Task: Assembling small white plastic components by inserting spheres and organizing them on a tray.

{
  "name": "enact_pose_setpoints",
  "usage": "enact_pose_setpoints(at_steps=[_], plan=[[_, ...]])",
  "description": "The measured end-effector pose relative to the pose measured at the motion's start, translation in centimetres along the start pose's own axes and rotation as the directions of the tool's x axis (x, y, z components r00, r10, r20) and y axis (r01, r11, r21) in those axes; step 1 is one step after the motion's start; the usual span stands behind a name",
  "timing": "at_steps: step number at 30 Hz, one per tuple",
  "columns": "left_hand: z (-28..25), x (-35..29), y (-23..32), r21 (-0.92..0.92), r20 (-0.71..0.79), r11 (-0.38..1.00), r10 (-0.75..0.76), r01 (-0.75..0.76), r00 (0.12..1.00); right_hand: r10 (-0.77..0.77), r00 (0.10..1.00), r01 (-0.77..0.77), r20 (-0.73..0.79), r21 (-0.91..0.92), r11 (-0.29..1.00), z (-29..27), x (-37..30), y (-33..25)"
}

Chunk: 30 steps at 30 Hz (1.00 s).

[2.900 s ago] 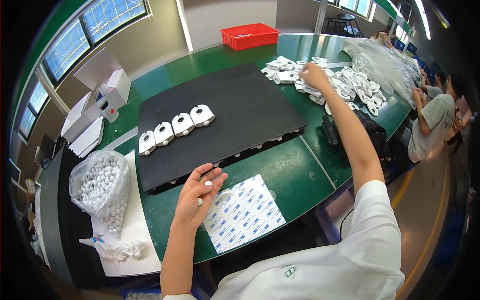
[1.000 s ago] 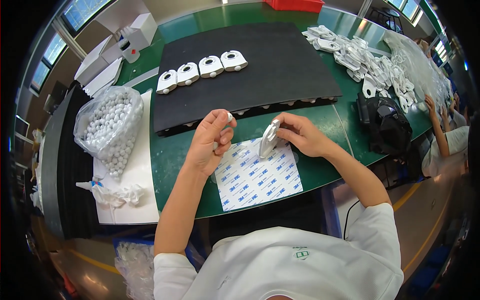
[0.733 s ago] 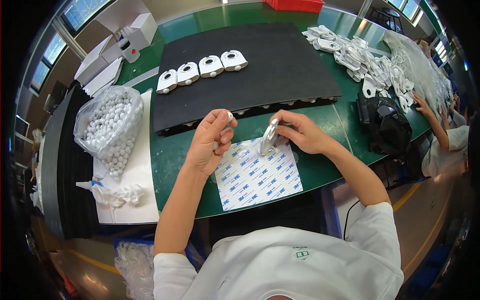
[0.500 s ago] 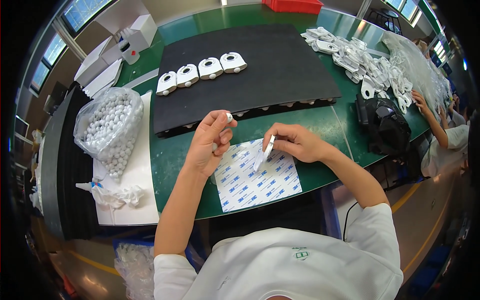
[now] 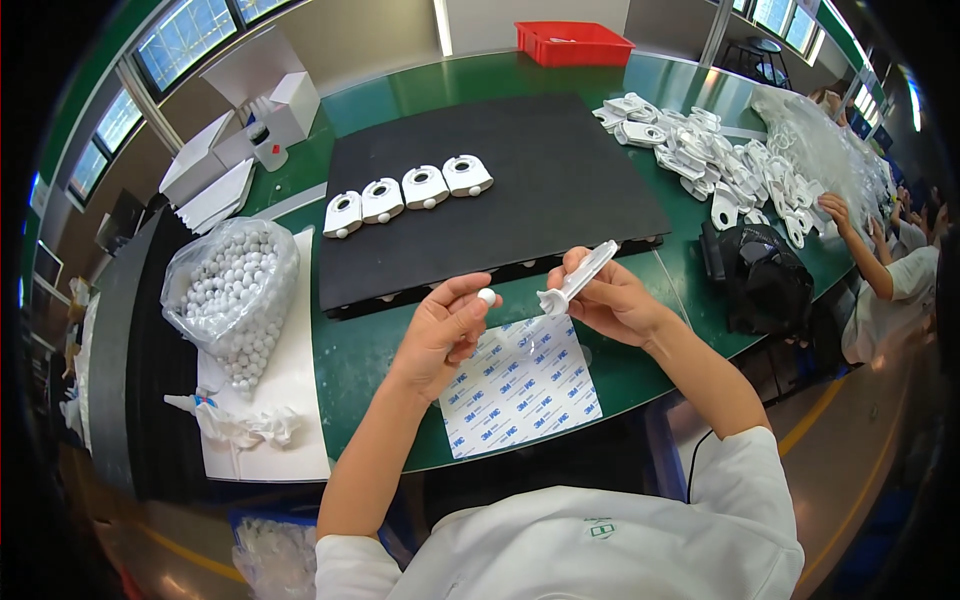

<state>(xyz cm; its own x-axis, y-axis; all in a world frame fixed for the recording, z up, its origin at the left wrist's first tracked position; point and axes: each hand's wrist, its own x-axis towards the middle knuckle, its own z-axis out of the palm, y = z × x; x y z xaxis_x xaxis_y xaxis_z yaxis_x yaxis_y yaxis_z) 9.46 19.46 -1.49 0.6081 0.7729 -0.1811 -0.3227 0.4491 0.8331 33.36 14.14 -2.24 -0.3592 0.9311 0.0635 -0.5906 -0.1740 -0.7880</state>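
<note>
Between the thumb and fingertips of my left hand (image 5: 440, 335) is a small white ball (image 5: 487, 297). My right hand (image 5: 615, 295) grips a white plastic part (image 5: 585, 275) by its side, tilted up, its lower end close to the ball but apart from it. Both hands are over a white sheet with blue print (image 5: 520, 390) at the table's near edge. Beyond them, several similar white parts (image 5: 424, 187) stand in a row on a black foam board (image 5: 500, 160), each with a ball at its near end.
An open bag of white balls (image 5: 235, 280) lies at left, beside a glue bottle (image 5: 190, 402) and crumpled tissue (image 5: 260, 428). Loose white parts (image 5: 710, 150) are heaped at far right, near a black bag (image 5: 765, 270) and another person's hand (image 5: 835, 210). A red bin (image 5: 573, 45) stands at the back.
My right hand has raised the white part off the sheet and turned it, its lower end now toward my left hand. My left hand has lowered slightly with the ball. The view has shifted.
</note>
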Motion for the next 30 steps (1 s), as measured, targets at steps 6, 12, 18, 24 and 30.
enact_pose_setpoints(at_steps=[6,12,18,24,30], plan=[[0.0,0.2,-0.1,0.020,0.015,0.999,-0.041,0.041,0.999,-0.224,0.973,0.232,0.062,-0.306,0.923,-0.3,0.1,-1.0],[-0.1,0.2,-0.1,-0.024,-0.002,0.998,-0.056,0.056,0.998,-0.369,0.887,0.420,0.279,-0.820,0.389,1.7,-0.6,-2.7],[0.1,0.2,-0.2,-0.004,0.028,1.000,0.018,-0.018,0.999,-0.315,0.746,0.560,0.588,-0.808,-0.183,3.0,-0.9,-3.0],[0.0,0.0,-0.2,0.009,0.027,1.000,0.020,-0.020,0.999,-0.378,0.785,0.544,0.491,-0.838,0.041,2.2,-0.4,-2.4],[0.4,0.3,-0.1,0.009,-0.014,1.000,-0.010,0.010,1.000,-0.383,0.922,0.360,0.065,-0.510,0.781,0.7,0.8,0.3]])
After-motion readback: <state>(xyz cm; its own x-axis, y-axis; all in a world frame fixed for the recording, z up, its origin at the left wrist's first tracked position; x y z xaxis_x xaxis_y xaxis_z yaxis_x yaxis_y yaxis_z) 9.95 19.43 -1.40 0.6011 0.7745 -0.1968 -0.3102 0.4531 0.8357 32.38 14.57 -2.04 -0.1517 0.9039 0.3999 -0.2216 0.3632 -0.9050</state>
